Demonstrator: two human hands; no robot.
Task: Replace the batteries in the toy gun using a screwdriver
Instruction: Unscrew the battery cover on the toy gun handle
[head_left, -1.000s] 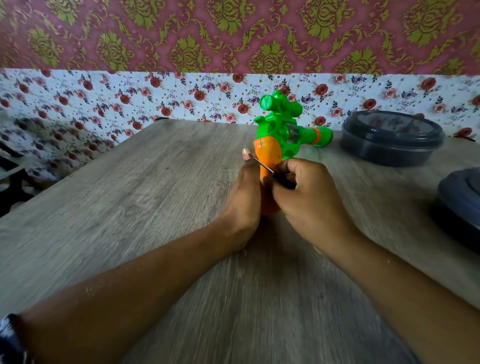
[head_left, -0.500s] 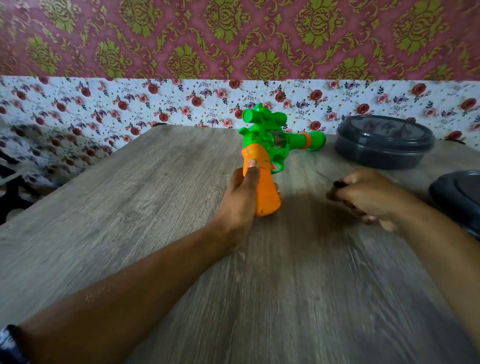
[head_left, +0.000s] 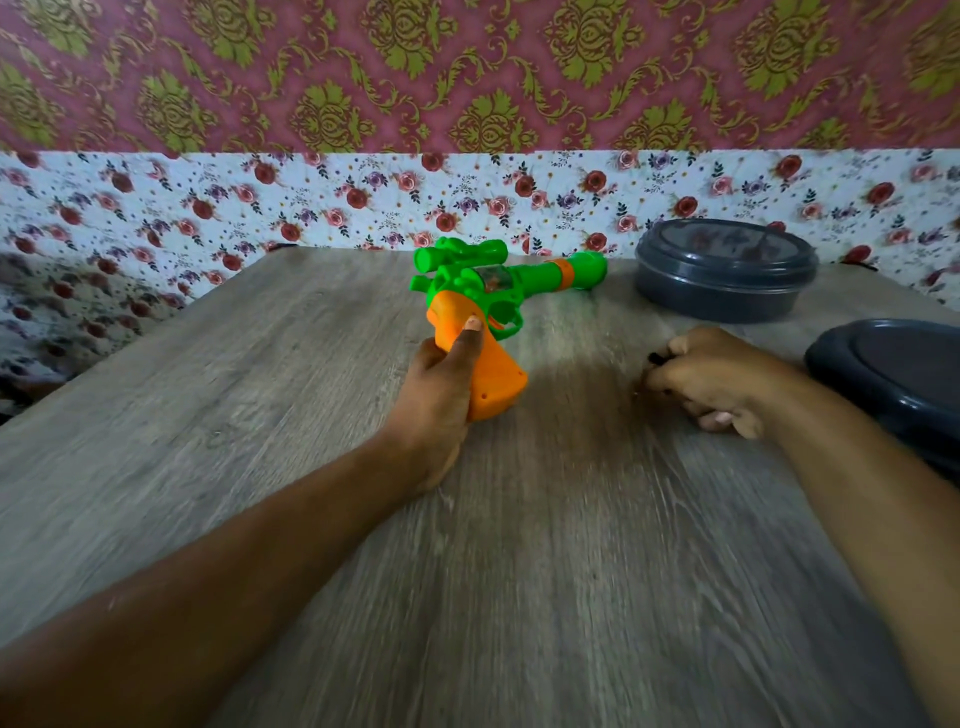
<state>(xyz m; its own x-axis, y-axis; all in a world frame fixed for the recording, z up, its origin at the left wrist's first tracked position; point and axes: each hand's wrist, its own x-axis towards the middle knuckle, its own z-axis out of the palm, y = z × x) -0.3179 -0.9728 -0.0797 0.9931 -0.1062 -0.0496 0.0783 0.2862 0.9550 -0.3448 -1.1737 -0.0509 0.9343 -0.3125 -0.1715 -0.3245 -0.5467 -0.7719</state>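
Observation:
A green toy gun (head_left: 498, 283) with an orange grip lies tilted on the wooden table (head_left: 260, 415), barrel pointing right. My left hand (head_left: 441, 395) is wrapped around the orange grip, thumb across its side. My right hand (head_left: 711, 379) rests on the table to the right of the gun, apart from it, fingers closed around a screwdriver (head_left: 655, 357). Only the black end of the screwdriver pokes out of the fist; its shaft is hidden.
A round dark grey lidded container (head_left: 724, 270) stands at the back right near the wall. A second dark container (head_left: 904, 374) sits at the right edge, just beyond my right wrist. Floral wallpaper backs the table.
My right hand has pulled the screwdriver away from the gun's grip and moved right onto the table. My left hand has tilted the gun so its barrel lies lower and points right.

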